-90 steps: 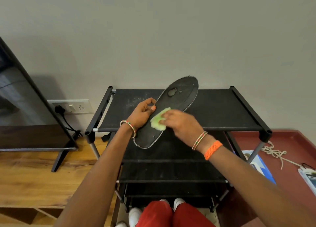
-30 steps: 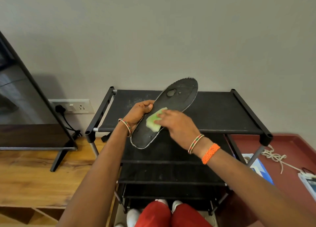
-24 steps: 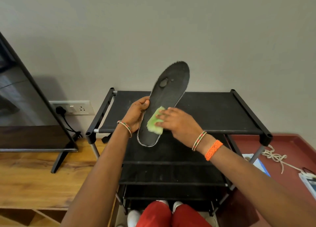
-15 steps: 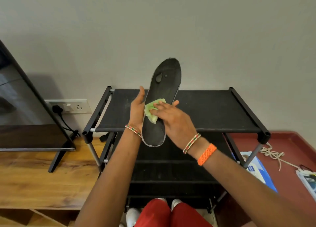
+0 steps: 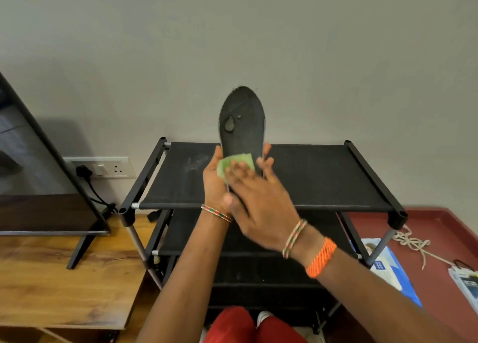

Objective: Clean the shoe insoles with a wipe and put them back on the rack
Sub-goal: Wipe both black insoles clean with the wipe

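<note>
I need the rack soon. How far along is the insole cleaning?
Midway. The left hand holds the black insole upright above the rack while the right hand presses the green wipe on it. A grey spot remains; nothing is racked yet.

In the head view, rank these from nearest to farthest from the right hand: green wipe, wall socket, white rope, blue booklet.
From the right hand:
1. Green wipe, under its fingers on the insole.
2. Blue booklet, on the floor, lower right.
3. Wall socket, left, and white rope, right: too close to call.

Both hands raised: left [image 5: 214, 185] cupped, right [image 5: 254, 200] flat-fingered.
</note>
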Available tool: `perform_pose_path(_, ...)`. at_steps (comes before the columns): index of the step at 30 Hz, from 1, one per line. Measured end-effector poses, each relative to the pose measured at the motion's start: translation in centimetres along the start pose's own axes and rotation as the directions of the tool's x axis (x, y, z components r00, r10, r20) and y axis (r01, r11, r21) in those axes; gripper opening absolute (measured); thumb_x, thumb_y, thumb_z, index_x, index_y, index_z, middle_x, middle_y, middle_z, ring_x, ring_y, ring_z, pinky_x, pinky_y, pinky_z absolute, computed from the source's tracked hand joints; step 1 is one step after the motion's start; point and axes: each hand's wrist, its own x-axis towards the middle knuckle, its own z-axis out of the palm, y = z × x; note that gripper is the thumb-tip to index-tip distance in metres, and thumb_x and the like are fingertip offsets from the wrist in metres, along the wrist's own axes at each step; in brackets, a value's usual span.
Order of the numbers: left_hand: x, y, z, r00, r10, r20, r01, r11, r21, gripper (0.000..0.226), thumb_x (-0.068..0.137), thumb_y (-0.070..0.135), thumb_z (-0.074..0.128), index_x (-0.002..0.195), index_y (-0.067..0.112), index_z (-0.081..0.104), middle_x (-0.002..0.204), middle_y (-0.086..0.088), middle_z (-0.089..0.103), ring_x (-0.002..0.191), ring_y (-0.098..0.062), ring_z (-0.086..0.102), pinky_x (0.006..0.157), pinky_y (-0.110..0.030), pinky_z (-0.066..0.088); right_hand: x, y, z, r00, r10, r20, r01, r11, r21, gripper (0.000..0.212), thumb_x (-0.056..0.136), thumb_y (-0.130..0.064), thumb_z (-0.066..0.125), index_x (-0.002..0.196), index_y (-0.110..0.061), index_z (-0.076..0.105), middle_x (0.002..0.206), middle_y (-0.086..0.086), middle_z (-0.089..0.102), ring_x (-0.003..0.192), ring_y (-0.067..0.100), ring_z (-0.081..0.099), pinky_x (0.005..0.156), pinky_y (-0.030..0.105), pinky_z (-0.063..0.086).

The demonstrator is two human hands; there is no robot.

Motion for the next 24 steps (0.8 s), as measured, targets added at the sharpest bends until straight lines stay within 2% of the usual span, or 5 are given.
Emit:
perform_pose_path(4, 0.1, 0.2, 0.2, 1.000, 0.013, -0.009, -0.013, 1.000, 0.017, 0.065, 0.092, 0.050, 0.040, 0.130, -0.002, 0.052, 0.129, -0.021, 0.054, 0.113, -0.031, 0.058, 0.106, -0.038, 0.037, -0.6, 0.7, -0.2, 1.000, -0.011, 0.028, 0.012, 0.999, -0.047, 0.063, 0.097, -0.047, 0.010, 0.144, -0.013, 0.035, 0.148, 0.006, 0.037, 0.140, 0.018, 0.027, 0.117, 0.042, 0.003)
perform_pose_path(7, 0.3, -0.9, 0.8, 0.997, 0.070, -0.040, -0.068, 0.997, 0.037, 0.050, 0.090, 0.032, 0.039, 0.091, -0.003, 0.073, 0.087, -0.014, 0.073, 0.079, -0.022, 0.072, 0.068, -0.031, 0.059, 1.7, 1.7, -0.7, 0.991, 0.122, -0.060, -0.128, 0.986, -0.106, 0.066, 0.096, -0.048, 0.008, 0.143, -0.012, 0.034, 0.149, 0.007, 0.036, 0.141, 0.020, 0.025, 0.116, 0.045, 0.001)
perform_pose_path(13, 0.6, 0.0, -0.2, 0.998, 0.017, -0.056, -0.014, 0.998, 0.056, 0.070, 0.093, 0.053, 0.038, 0.144, 0.005, 0.034, 0.135, -0.017, 0.048, 0.118, -0.028, 0.050, 0.107, -0.037, 0.035, -1.5, 0.2, 0.3, 0.999, 0.001, 0.035, 0.001, 0.998, -0.070, 0.064, 0.097, -0.050, 0.014, 0.142, -0.011, 0.038, 0.147, 0.007, 0.039, 0.139, 0.019, 0.030, 0.117, 0.043, 0.004)
perform_pose_path(21, 0.5, -1.8, 0.3, 0.996, 0.048, -0.071, -0.045, 0.998, 0.040, 0.080, 0.089, 0.068, 0.029, 0.121, 0.002, 0.059, 0.117, -0.020, 0.064, 0.109, -0.030, 0.062, 0.096, -0.040, 0.049, 0.2, 1.6, -0.3, 0.991, 0.129, -0.031, -0.131, 0.987, -0.097, 0.069, 0.096, -0.051, 0.007, 0.142, -0.011, 0.038, 0.147, 0.008, 0.038, 0.141, 0.021, 0.027, 0.116, 0.048, 0.005)
perform_pose_path(24, 0.6, -0.8, 0.1, 0.996, 0.064, -0.060, -0.066, 0.997, -0.038, 0.084, 0.083, 0.071, 0.038, 0.135, 0.006, 0.048, 0.120, -0.015, 0.062, 0.097, -0.026, 0.066, 0.087, -0.036, 0.052, -2.3, -0.1, 0.7, 0.998, 0.060, 0.008, -0.060, 0.997, -0.043, 0.068, 0.096, -0.052, 0.012, 0.141, -0.010, 0.040, 0.146, 0.008, 0.041, 0.140, 0.020, 0.029, 0.117, 0.045, 0.007)
